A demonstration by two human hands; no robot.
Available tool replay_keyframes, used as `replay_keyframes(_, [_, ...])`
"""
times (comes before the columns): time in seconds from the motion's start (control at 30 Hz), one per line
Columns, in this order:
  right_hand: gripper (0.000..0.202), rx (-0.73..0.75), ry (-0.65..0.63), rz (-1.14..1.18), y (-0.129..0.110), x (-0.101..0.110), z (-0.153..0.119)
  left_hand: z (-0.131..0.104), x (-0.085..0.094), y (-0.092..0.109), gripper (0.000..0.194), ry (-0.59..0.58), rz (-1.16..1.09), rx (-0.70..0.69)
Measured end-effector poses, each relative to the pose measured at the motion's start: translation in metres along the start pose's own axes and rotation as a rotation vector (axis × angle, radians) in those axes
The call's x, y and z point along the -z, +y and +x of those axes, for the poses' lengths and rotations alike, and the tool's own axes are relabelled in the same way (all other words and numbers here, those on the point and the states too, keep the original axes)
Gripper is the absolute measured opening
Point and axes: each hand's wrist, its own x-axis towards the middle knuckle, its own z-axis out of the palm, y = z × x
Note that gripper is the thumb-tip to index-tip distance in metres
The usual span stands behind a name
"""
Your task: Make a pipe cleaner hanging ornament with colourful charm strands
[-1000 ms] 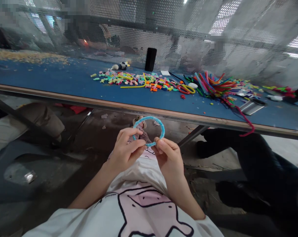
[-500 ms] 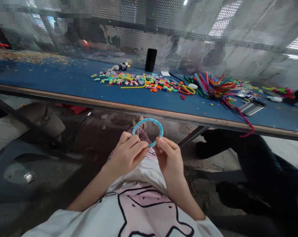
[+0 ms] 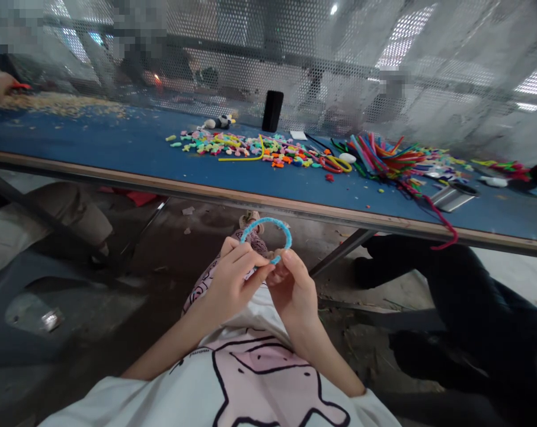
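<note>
Blue pipe cleaner point(image 3: 267, 220), curved into a ring, is up over my lap, before the counter point(image 3: 139, 148). My left hand point(image 3: 233, 276) has its fingers closed on its lower left; my right hand point(image 3: 296, 287) pinches its lower right, fingers together. Behind lies a yellow pipe cleaner point(image 3: 239, 159).

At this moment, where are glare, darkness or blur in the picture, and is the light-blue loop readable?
Head view: bright glare at the perforated screen, upper right; head view: dim under the table; head view: light-blue loop slightly soft but readable, partly covered by the left hand and right hand.
</note>
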Motion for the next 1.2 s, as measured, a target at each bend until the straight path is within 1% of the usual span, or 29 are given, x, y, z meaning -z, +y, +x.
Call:
replay_keyframes(0.1, [0.039, 0.008, 0.008, -0.007, 0.0, 0.0, -0.001, 0.0, 0.001, -0.002, 0.012, -0.011, 0.01, -0.05])
replay_keyframes(0.17, [0.038, 0.011, 0.008, -0.014, 0.0, 0.0, -0.002, 0.0, 0.002, -0.003, 0.01, 0.002, 0.014, -0.059])
replay_keyframes(0.27, [0.038, 0.002, 0.002, 0.0, 0.001, 0.001, -0.002, 0.001, 0.002, -0.003, 0.01, 0.032, -0.001, -0.043])
replay_keyframes(0.43, [0.038, -0.04, 0.006, 0.028, 0.003, 0.003, -0.001, 0.0, 0.001, -0.003, 0.01, 0.018, -0.026, -0.029])
replay_keyframes(0.57, [0.037, 0.01, -0.031, -0.035, 0.001, 0.002, -0.001, -0.001, 0.001, -0.004, 0.012, 0.022, -0.06, 0.003])
replay_keyframes(0.67, [0.033, 0.001, -0.09, -0.073, -0.003, 0.002, 0.001, -0.002, 0.003, -0.005, 0.014, 0.01, -0.189, 0.077])
replay_keyframes(0.83, [0.036, -0.061, -0.171, -0.093, -0.009, 0.003, 0.005, -0.004, 0.001, -0.007, 0.019, -0.033, -0.486, 0.226])
replay_keyframes(0.97, [0.027, -0.022, -0.159, -0.129, -0.01, 0.004, 0.003, -0.006, -0.005, -0.008, 0.021, -0.037, -0.649, 0.299])
replay_keyframes(1.1, [0.024, 0.027, -0.114, -0.171, -0.008, 0.006, 0.003, -0.006, -0.009, -0.006, 0.02, -0.022, -0.751, 0.354])
replay_keyframes(1.2, [0.024, 0.048, -0.127, -0.258, -0.009, 0.012, 0.005, -0.006, -0.011, -0.006, 0.023, -0.003, -0.85, 0.412])
